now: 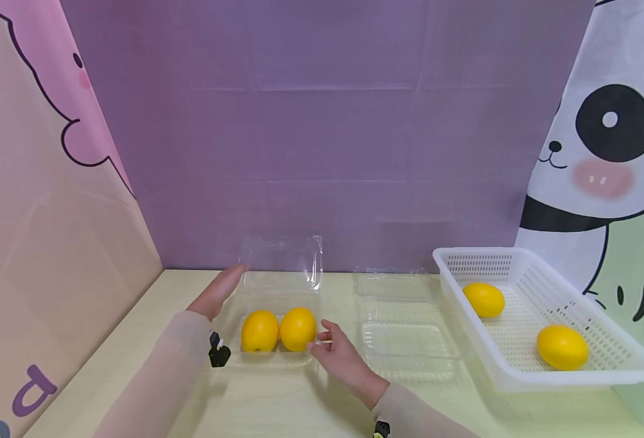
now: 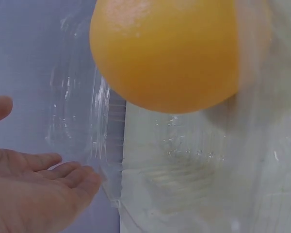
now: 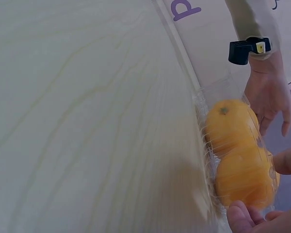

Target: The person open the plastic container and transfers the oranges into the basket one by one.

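The step in hand looks to me like dealing with the raised lid point(image 1: 282, 263) of the clear container point(image 1: 271, 359) that stands between my hands. To do it well, I would keep the right end steady and guide the lid from its side edge with flat fingers, because such thin plastic probably flexes and could skid if pushed unevenly. The left orange point(image 1: 259, 332) and the right orange point(image 1: 298, 329) sit side by side in the base; I'd want both seated low, clear of the rim, so nothing catches.

My left hand point(image 1: 219, 293) is spread, fingers straight and thumb well apart from them, with the fingertips at the lid's left edge. Whether they touch it or stop just beside it, I cannot tell. My right hand point(image 1: 345, 359) is at the right end of the base, near the right orange, index finger reaching out and thumb at the near corner; I cannot tell whether they pinch the rim or only rest there.

Just right of my right hand lies a second clear container point(image 1: 406, 337), opened out, and farther right a white basket point(image 1: 511, 382) holding two more oranges point(image 1: 562, 347).
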{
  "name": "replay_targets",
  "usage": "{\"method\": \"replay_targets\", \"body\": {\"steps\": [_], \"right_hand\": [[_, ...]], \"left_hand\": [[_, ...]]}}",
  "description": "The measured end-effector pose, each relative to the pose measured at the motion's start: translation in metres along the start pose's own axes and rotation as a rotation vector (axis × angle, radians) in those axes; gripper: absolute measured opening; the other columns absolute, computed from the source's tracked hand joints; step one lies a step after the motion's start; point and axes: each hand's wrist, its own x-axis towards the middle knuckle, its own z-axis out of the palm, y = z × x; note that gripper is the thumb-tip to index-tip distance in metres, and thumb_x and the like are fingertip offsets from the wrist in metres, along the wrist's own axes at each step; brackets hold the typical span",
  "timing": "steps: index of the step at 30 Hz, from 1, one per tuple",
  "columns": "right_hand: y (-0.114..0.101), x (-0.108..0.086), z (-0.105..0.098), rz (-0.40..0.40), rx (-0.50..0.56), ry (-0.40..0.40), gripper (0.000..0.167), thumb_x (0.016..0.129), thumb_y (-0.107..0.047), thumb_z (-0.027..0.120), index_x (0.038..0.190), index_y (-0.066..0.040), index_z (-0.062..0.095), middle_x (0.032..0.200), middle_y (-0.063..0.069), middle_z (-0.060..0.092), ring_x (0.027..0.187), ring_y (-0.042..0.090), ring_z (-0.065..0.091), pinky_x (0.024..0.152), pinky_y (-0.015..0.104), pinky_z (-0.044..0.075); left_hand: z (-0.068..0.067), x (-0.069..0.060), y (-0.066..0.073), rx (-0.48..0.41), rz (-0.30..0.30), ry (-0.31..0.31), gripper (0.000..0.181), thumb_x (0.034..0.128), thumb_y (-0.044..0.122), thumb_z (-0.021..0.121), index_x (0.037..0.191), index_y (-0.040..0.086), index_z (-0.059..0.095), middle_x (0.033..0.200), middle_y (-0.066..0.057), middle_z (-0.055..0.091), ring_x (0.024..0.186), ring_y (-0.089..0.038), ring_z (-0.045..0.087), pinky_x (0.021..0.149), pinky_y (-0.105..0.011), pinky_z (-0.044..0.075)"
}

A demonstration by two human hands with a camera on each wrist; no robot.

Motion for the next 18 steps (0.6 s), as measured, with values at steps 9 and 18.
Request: {"method": "replay_targets", "body": {"steps": [9, 18], "right_hand": [[-0.001, -0.001, 0.000, 0.001, 0.006, 0.005, 0.071, 0.096, -0.019, 0.069, 0.149, 0.008, 0.031, 0.124, 0.015, 0.053, 0.103, 0.025, 0.054, 0.090, 0.043, 0.054], [-0.003, -0.002, 0.000, -0.006, 0.007, 0.004, 0.070, 0.096, -0.018, 0.068, 0.149, 0.009, 0.031, 0.125, 0.017, 0.053, 0.104, 0.026, 0.054, 0.090, 0.043, 0.054]], "left_hand": [[-0.005, -0.005, -0.001, 0.023, 0.024, -0.022, 0.074, 0.1058, 0.052, 0.030, 0.161, 0.006, 0.013, 0.165, -0.021, 0.002, 0.150, -0.044, 0.003, 0.118, -0.064, 0.007], [-0.013, -0.008, -0.007, 0.033, 0.023, -0.031, 0.069, 0.1072, 0.040, 0.035, 0.158, -0.003, 0.016, 0.164, -0.026, 0.008, 0.148, -0.045, 0.008, 0.119, -0.060, 0.013]]}}
